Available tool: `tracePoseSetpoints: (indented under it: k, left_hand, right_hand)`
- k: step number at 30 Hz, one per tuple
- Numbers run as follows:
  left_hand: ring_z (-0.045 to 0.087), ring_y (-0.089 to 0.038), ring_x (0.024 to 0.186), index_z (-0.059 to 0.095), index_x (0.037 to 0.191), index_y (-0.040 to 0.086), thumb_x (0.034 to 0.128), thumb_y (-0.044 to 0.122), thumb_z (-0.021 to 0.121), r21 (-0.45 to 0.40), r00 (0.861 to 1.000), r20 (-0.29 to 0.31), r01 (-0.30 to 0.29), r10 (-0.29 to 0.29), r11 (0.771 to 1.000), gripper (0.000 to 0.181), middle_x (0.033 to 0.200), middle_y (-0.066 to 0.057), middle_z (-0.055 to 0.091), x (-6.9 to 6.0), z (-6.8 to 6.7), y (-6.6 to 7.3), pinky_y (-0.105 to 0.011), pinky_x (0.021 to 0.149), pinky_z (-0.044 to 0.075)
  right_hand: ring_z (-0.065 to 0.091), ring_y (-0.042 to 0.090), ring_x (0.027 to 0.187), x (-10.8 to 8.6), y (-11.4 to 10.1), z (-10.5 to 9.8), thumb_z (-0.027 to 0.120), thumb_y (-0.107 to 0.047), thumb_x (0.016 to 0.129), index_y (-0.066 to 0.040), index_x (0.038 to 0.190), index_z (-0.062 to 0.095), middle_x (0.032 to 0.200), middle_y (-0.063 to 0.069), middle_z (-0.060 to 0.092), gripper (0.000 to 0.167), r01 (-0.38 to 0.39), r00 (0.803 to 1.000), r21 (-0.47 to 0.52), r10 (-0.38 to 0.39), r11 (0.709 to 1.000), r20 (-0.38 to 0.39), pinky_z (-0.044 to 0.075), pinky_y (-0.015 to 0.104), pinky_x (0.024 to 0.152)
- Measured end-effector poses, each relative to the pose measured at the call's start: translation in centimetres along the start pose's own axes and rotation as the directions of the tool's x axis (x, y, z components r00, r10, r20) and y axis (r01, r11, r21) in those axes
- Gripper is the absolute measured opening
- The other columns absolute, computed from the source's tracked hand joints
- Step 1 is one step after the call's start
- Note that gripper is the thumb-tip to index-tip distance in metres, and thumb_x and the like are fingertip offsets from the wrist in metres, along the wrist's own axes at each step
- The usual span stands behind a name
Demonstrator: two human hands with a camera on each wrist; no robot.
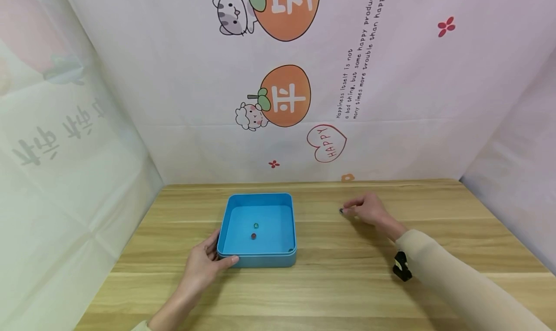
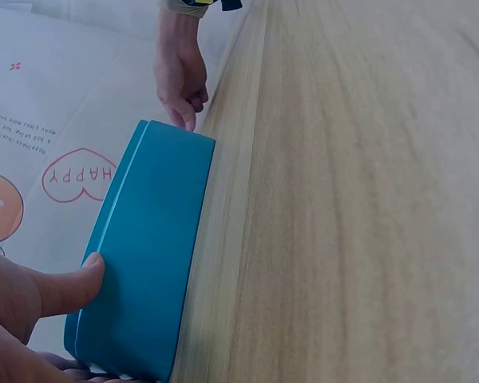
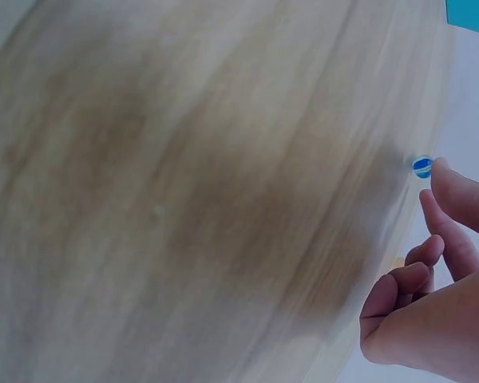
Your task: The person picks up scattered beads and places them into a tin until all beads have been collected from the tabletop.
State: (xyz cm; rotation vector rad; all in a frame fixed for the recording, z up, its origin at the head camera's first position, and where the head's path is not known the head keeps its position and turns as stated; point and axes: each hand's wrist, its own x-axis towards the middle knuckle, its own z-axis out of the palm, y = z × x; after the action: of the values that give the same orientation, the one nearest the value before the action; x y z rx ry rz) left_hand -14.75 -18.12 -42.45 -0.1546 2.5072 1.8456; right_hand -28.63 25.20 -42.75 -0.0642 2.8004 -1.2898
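My left hand (image 1: 201,263) grips the front left corner of a shallow blue box (image 1: 260,261), its thumb on the front wall and its fingers along the left side. Inside the box lie a green marble (image 1: 256,226), a reddish-brown marble (image 1: 254,236) and a dark marble (image 1: 291,250) by the front right corner. To the right of the box, my right hand (image 1: 369,209) reaches down at a blue marble (image 3: 422,167). Its thumb tip is right at the marble, while the index fingertip shows a little apart from it in the right wrist view.
A wood-grain table (image 1: 339,292) lies under everything. White printed cloth (image 1: 195,94) stands behind it and at both sides. A black device (image 1: 402,267) is strapped at the right wrist.
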Motion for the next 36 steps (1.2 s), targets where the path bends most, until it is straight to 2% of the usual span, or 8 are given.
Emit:
tracePoseSetpoints:
  k: [8,17,28,36]
  left_hand:
    - [0.035,-0.042,0.149,0.032,0.162,-0.006,0.0863,0.007,0.089,0.014,1.0,0.0,-0.004,0.004,1.0,0.095,0.163,-0.029,0.034,0.1,-0.1,0.0,-0.048,0.115,0.042]
    - [0.036,-0.042,0.149,0.032,0.162,-0.005,0.0863,0.007,0.089,0.017,1.0,-0.003,-0.005,0.005,1.0,0.095,0.163,-0.029,0.034,0.1,-0.1,0.1,-0.048,0.115,0.042]
    - [0.036,-0.043,0.149,0.032,0.161,-0.007,0.0858,0.007,0.089,0.021,1.0,-0.003,-0.006,0.006,1.0,0.096,0.162,-0.03,0.034,0.1,0.0,0.1,-0.049,0.115,0.041]
    - [0.034,-0.042,0.15,0.03,0.162,-0.007,0.0873,0.005,0.087,-0.005,1.0,0.008,0.0,0.0,1.0,0.095,0.164,-0.03,0.032,0.1,0.0,0.0,-0.048,0.113,0.043]
  right_hand:
    - [0.062,0.038,0.115,0.0,0.0,0.3,0.081,-0.015,0.095,0.002,0.113,0.08,0.125,0.024,0.072,0.025,0.006,1.0,-0.028,-0.006,1.0,0.015,0.053,0.046,0.091]
    - [0.062,0.039,0.114,-0.1,-0.4,0.5,0.08,-0.015,0.095,0.001,0.11,0.081,0.125,0.025,0.071,0.023,0.006,1.0,-0.053,-0.005,0.999,0.008,0.053,0.052,0.094]
    - [0.063,0.039,0.111,-0.1,-0.1,0.8,0.081,-0.014,0.095,0.002,0.106,0.082,0.119,0.025,0.072,0.02,0.02,1.0,-0.05,-0.02,0.999,-0.013,0.054,0.051,0.091]
    - [0.062,0.033,0.105,-0.4,-0.1,1.0,0.08,-0.016,0.095,0.0,0.106,0.082,0.12,0.024,0.073,0.019,0.013,1.0,-0.048,-0.014,0.999,-0.019,0.052,0.039,0.083]
